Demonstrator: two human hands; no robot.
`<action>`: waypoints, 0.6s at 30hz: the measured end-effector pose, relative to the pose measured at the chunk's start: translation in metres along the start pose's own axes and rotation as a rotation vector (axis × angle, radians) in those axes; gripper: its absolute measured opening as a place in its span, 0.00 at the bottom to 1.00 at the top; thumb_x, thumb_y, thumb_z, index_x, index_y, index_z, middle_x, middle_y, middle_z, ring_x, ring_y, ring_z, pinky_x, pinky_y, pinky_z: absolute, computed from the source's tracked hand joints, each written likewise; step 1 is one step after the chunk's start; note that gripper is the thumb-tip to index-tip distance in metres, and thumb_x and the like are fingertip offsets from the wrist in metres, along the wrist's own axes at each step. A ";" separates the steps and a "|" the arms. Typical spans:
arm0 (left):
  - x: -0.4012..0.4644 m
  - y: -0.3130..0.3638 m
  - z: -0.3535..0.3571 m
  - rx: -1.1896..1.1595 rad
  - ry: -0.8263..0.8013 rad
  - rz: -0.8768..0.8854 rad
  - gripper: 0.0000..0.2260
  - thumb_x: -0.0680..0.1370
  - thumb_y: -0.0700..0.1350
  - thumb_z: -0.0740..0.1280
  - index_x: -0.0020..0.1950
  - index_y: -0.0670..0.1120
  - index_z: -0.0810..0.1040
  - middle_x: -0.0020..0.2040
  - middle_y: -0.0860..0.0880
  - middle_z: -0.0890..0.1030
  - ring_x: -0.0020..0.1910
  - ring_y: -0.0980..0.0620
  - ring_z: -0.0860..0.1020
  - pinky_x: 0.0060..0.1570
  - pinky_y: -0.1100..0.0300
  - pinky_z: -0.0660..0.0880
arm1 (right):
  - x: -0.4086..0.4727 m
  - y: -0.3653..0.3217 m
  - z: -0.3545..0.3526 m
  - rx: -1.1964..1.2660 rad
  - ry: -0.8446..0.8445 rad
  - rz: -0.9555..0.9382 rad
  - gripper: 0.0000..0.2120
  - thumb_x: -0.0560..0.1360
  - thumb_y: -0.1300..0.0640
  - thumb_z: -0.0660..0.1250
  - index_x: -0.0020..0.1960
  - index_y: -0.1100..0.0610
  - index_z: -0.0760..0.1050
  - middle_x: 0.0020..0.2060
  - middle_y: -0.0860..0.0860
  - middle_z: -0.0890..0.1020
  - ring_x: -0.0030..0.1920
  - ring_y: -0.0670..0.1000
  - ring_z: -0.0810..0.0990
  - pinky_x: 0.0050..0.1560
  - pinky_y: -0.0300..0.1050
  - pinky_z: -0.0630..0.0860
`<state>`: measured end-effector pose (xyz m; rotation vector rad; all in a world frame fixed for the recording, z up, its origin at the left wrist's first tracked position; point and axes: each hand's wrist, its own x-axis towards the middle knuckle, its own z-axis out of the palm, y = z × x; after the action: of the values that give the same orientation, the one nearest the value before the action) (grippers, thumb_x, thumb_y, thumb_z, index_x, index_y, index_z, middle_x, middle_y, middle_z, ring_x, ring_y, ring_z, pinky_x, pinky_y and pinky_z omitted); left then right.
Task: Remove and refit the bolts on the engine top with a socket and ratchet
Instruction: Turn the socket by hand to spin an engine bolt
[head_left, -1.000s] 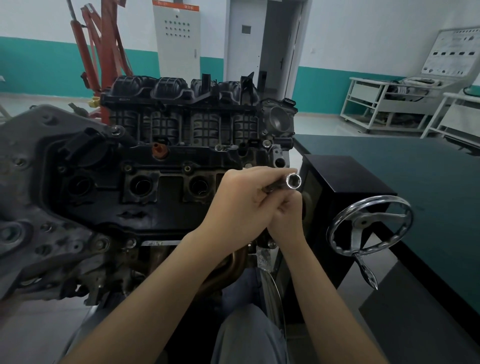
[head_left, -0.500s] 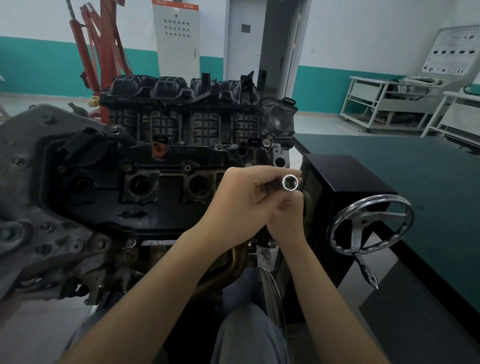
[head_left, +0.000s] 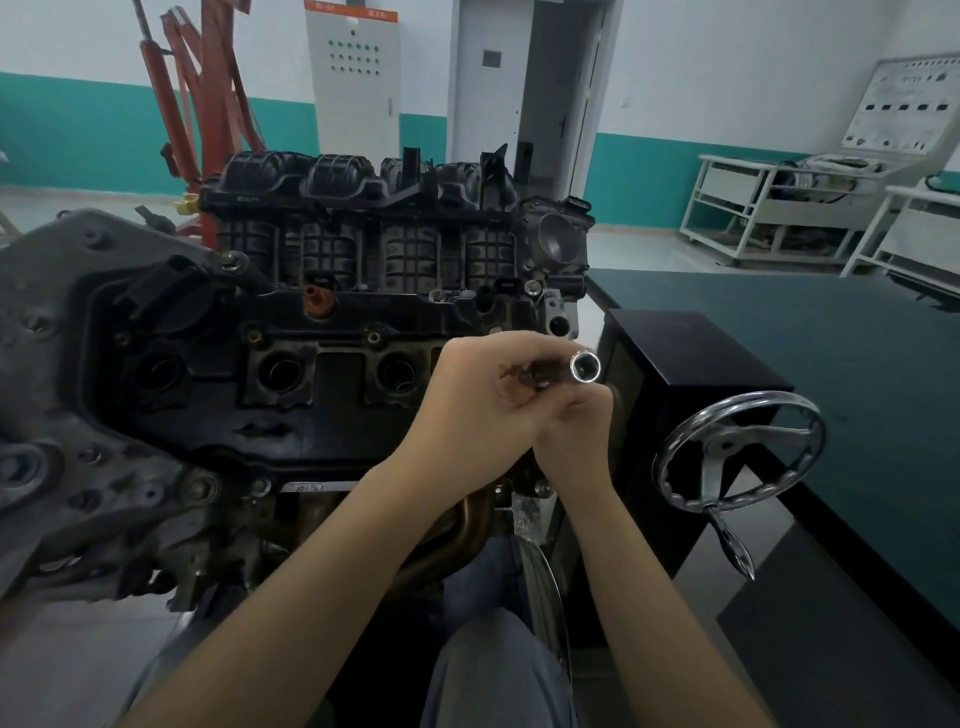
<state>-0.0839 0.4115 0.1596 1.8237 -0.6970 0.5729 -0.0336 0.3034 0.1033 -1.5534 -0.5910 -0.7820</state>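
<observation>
Head view: left hand (head_left: 480, 395) curled round the dark ratchet (head_left: 540, 373), chrome socket (head_left: 585, 367) at its tip, open end facing up toward the camera. Right hand (head_left: 574, 431) pressed against the left from below, grip unclear. Held together before the engine's black valve cover (head_left: 291, 384), near the chrome handwheel (head_left: 737, 457).

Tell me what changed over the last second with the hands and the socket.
Very little. The socket drifted slightly left and down, its open end still facing the camera. The left hand still grips the tool behind it, and the right hand stays pressed against it from below. The engine and handwheel did not move.
</observation>
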 end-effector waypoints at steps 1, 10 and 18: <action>0.000 0.000 0.001 0.022 0.024 -0.007 0.10 0.71 0.36 0.75 0.51 0.44 0.84 0.45 0.52 0.84 0.48 0.59 0.82 0.51 0.60 0.79 | 0.000 -0.001 0.000 -0.002 0.000 -0.009 0.08 0.68 0.56 0.64 0.33 0.45 0.73 0.30 0.32 0.79 0.32 0.34 0.77 0.33 0.24 0.69; -0.002 0.001 0.002 -0.018 0.028 0.019 0.10 0.76 0.38 0.68 0.56 0.44 0.82 0.48 0.50 0.85 0.51 0.59 0.81 0.55 0.60 0.77 | 0.000 0.001 0.002 0.023 -0.045 0.043 0.09 0.70 0.57 0.62 0.36 0.44 0.72 0.29 0.35 0.78 0.31 0.36 0.76 0.33 0.26 0.68; -0.002 -0.001 0.008 0.230 0.276 0.166 0.06 0.70 0.37 0.75 0.46 0.42 0.85 0.40 0.49 0.85 0.45 0.57 0.80 0.45 0.65 0.78 | 0.002 -0.002 0.002 0.019 -0.040 -0.010 0.18 0.68 0.61 0.63 0.32 0.37 0.75 0.29 0.31 0.77 0.31 0.33 0.76 0.33 0.23 0.68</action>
<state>-0.0843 0.4046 0.1545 1.8585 -0.6165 1.0290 -0.0337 0.3056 0.1063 -1.5529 -0.6335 -0.7525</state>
